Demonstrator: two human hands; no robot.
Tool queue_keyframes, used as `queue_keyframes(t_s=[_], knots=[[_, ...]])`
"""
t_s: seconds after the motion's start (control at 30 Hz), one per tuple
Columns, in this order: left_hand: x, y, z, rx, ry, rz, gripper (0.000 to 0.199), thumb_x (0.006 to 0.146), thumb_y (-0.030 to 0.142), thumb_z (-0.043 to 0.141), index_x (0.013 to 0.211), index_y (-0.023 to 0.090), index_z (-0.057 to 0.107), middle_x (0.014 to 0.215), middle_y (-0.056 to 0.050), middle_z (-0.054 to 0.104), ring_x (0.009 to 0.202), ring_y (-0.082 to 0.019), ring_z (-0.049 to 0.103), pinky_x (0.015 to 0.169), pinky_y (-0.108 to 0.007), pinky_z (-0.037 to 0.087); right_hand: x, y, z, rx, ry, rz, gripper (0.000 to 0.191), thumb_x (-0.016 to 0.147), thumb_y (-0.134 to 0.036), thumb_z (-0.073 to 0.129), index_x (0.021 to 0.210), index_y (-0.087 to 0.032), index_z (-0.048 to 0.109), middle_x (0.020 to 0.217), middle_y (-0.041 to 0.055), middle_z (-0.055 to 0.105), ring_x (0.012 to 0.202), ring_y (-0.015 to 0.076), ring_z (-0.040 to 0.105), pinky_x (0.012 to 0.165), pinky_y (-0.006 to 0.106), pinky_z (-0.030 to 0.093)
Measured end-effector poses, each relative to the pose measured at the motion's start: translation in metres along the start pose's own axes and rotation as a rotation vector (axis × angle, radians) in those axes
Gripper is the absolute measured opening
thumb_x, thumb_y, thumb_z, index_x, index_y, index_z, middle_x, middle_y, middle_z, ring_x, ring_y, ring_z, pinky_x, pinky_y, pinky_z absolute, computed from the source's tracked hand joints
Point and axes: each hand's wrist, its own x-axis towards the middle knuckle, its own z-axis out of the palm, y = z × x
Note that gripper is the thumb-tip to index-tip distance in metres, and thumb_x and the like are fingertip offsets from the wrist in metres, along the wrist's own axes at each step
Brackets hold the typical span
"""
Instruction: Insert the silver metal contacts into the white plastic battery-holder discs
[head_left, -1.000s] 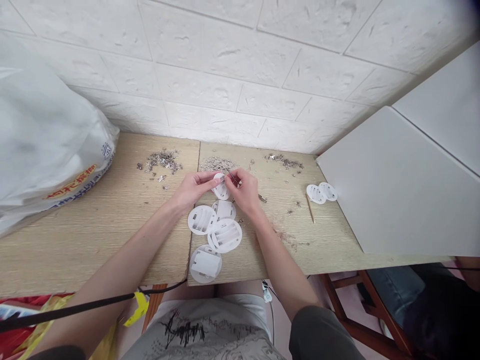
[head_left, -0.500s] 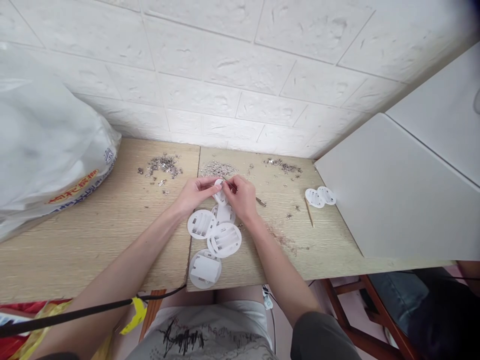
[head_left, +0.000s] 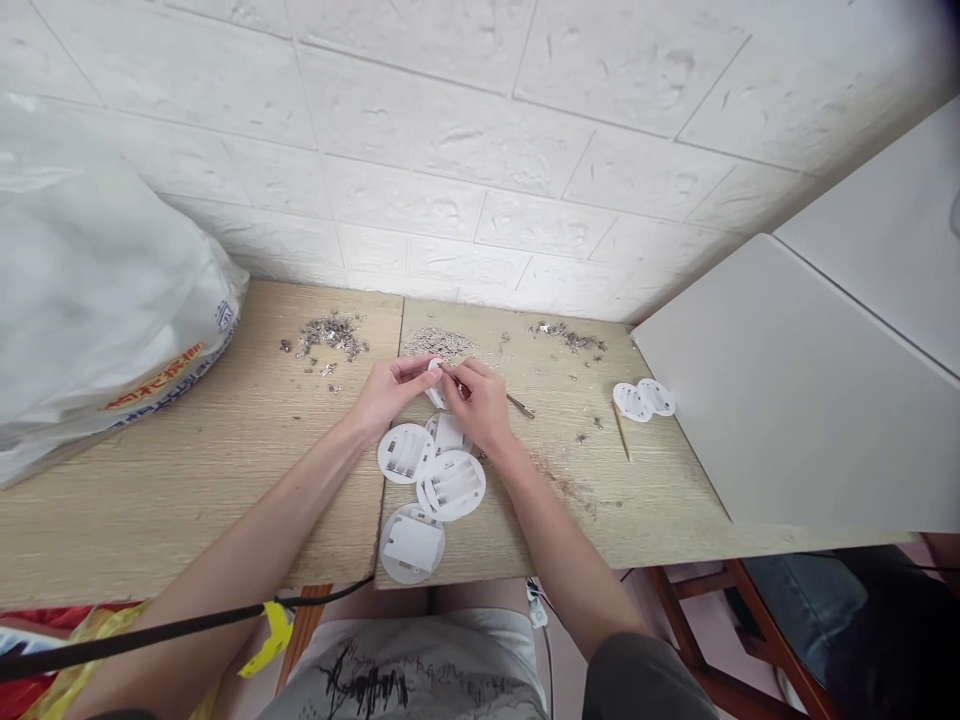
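My left hand pinches a small white round plastic battery case, tilted up on its edge. Against its top edge are the fingertips of my right hand, closed around slim metal tweezers; their rear end sticks out beyond the knuckles, and the tips are too small to make out. Just below my hands, several white round battery cases lie overlapping, one with open battery slots, another on top of its neighbour. Nearest the front edge is a case with its flat back up.
Small metal contact pieces lie in heaps at the left, centre and right. A wooden stick touches a pair of white cases. A full white plastic bag stands left; a white panel borders the right.
The view has shifted slightly. The case between my hands has turned more edge-on, and a little more of the tweezers shows behind my right hand.
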Motion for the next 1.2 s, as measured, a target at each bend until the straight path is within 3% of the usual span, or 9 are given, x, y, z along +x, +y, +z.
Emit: queue_keyframes(t_s=[0.2,0.37,0.53,0.63,0.77,0.93,1.2], knots=[[0.000,-0.003,-0.002,0.031,0.000,0.003,0.048,0.061,0.045,0.084,0.099,0.017,0.075,0.102,-0.009,0.073,0.097,-0.024,0.064,0.093,-0.038,0.047,-0.004,0.002,0.003,-0.101,-0.045,-0.025,0.026,0.092,-0.027,0.047,0.085,-0.018,0.070,0.072,0.0041,0.055,0.062,0.0145,0.048,0.059,0.028,0.034],[-0.001,-0.001,-0.002,0.031,-0.028,-0.006,0.049,0.060,0.042,0.084,0.102,0.017,0.075,0.097,-0.009,0.073,0.093,-0.023,0.064,0.090,-0.037,0.048,-0.002,0.001,0.001,-0.020,-0.014,0.013,0.024,0.091,-0.026,0.048,0.089,-0.018,0.070,0.074,0.0041,0.057,0.062,0.0145,0.049,0.059,0.028,0.036],[-0.001,0.001,-0.002,0.023,-0.137,-0.016,0.056,0.053,0.031,0.089,0.105,0.018,0.073,0.095,-0.007,0.072,0.093,-0.022,0.063,0.088,-0.036,0.048,0.001,0.000,-0.001,0.031,0.026,0.041,0.024,0.091,-0.027,0.049,0.078,-0.018,0.068,0.070,0.0030,0.056,0.064,0.0144,0.050,0.060,0.027,0.037],[-0.001,0.001,-0.003,0.029,-0.154,-0.010,0.053,0.058,0.034,0.087,0.106,0.019,0.072,0.099,-0.007,0.072,0.095,-0.022,0.062,0.089,-0.034,0.048,0.001,-0.001,-0.002,0.060,0.019,0.045,0.023,0.091,-0.026,0.050,0.080,-0.018,0.068,0.071,0.0030,0.056,0.066,0.0144,0.051,0.061,0.027,0.037],[-0.002,0.004,-0.002,0.049,-0.113,0.010,0.048,0.069,0.044,0.079,0.109,0.018,0.071,0.109,-0.009,0.070,0.103,-0.023,0.061,0.096,-0.035,0.044,0.002,-0.001,-0.004,0.110,-0.018,0.066,0.023,0.092,-0.032,0.051,0.090,-0.019,0.070,0.075,0.0030,0.059,0.068,0.0147,0.052,0.063,0.027,0.039],[-0.002,0.008,0.001,-0.030,-0.073,0.001,0.046,0.073,0.053,0.073,0.098,0.014,0.073,0.102,-0.011,0.072,0.101,-0.024,0.062,0.095,-0.034,0.044,0.004,0.001,-0.006,0.204,0.006,0.093,0.038,0.097,-0.040,0.042,0.077,-0.019,0.066,0.074,0.0041,0.061,0.072,0.0166,0.056,0.066,0.028,0.041],[-0.001,0.009,0.003,-0.095,0.052,-0.046,0.052,0.069,0.059,0.071,0.090,0.012,0.071,0.092,-0.012,0.072,0.095,-0.026,0.064,0.082,-0.035,0.051,0.004,0.006,-0.008,0.065,-0.074,0.074,0.025,0.094,-0.029,0.046,0.093,-0.020,0.070,0.091,0.0055,0.072,0.080,0.0188,0.063,0.071,0.029,0.043]])
